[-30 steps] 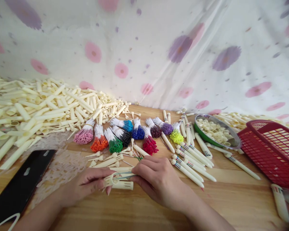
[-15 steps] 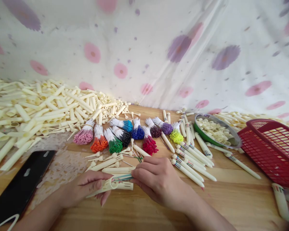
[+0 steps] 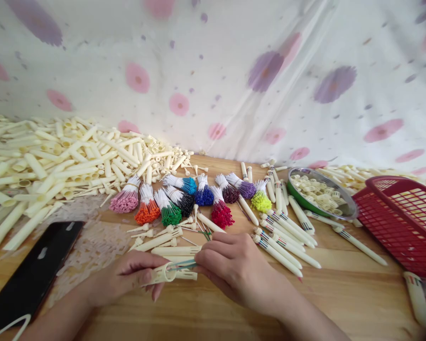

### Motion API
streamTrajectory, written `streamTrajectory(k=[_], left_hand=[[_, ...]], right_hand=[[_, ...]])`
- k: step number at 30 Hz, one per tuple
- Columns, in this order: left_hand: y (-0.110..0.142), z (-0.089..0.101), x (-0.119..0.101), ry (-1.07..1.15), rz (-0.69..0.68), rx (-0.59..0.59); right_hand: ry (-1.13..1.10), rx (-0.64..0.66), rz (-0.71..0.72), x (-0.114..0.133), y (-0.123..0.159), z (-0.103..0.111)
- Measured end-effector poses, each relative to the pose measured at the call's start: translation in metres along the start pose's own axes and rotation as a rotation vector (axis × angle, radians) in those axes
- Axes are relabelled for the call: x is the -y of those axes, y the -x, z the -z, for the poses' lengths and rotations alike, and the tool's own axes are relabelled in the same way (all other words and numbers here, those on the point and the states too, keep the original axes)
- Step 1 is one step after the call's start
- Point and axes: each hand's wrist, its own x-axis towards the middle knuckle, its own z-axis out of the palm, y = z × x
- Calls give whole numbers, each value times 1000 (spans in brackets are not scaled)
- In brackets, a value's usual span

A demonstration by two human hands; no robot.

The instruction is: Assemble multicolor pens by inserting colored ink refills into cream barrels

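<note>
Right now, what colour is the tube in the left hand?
The tube is cream; head view shows it best.

The right grip hides the thin strands' right-hand ends.

Left hand: is showing bare, with slim fingers, and is merging at a narrow wrist into the left forearm, which is widening, bare to the view's edge. Right hand: is showing bare, smooth-backed with rounded knuckles, and is broadening into the right forearm, likewise running bare.
</note>
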Motion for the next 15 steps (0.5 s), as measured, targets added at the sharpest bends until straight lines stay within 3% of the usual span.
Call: streamTrajectory(k=[7,10,15], left_hand=[[1,0,4,-22,-47,-55],[4,-1,11,-58,-47,-191],[6,-4,18,-399,-125,-416]], right_hand=[[-6,3,-10,-1,1,-2],[-17,-15,-53,-2,2,-4],[-61,-36,-103,-5,2,-10]])
